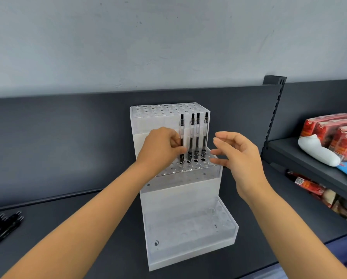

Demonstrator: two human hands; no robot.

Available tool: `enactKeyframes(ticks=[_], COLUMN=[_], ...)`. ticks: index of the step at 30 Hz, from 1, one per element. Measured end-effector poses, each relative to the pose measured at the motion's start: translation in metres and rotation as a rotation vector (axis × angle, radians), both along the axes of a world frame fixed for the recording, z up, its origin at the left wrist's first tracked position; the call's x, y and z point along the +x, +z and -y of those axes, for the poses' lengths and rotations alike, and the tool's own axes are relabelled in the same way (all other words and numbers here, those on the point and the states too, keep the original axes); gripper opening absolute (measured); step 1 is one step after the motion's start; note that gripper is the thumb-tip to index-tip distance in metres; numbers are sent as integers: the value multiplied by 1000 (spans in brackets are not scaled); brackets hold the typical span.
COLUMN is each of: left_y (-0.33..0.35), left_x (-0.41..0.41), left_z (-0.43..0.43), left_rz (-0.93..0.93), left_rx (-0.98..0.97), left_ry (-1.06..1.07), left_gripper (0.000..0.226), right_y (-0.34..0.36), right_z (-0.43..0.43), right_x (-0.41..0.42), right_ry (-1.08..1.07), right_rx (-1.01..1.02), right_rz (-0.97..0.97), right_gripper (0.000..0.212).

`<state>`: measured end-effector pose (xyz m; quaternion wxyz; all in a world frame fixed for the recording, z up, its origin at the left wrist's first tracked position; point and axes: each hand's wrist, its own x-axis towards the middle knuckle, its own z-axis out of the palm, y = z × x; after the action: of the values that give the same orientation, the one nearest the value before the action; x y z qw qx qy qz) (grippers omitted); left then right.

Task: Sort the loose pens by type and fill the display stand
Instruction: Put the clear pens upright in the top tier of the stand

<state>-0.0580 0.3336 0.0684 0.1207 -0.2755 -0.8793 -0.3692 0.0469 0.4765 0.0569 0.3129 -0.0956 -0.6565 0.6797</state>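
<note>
Pen [182, 127] pinched by left hand [160, 147], tip at a hole in middle tier of stand [178, 198], just beside three seated pens [197, 135]. Right hand [239, 158] hovers near, fingers apart, empty. Risk: tip misses hole or knuckles tilt neighbours. Loose pens [1, 224] lie on worktop [88, 228], far left.

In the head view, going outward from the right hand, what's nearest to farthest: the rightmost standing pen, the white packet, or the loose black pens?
1. Rightmost standing pen, just left of the right hand.
2. White packet, on the shelf to the right.
3. Loose black pens, far left on the counter.
</note>
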Motion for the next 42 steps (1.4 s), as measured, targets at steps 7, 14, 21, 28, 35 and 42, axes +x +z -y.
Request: enactKeyframes(ticks=[7,14,21,28,35,42], left_y=[3,13,-11,-46,-82,-97], left_x=[3,29,73,86,65,25], left_z=[-9,22,143,323,494,600], left_rz=[-81,-205,-564,-302,-155,25], left_rx=[-173,-328,-550,-800,-710,-652], left_ry=[110,139,392,683,810,842], left_gripper=[23,37,60,64,37,29], right_y=[-2,-3,-15,-37,-54,-72], right_z=[-1,16,116,256,434,561], right_x=[7,18,10,-1,-19,-62], right_ry=[-28,-32,295,494,597,619], right_rx=[95,586,849,1096,1153,1045], right_rz=[-18,8,-170,-55,23,192], right_gripper=[11,16,35,40,34,28])
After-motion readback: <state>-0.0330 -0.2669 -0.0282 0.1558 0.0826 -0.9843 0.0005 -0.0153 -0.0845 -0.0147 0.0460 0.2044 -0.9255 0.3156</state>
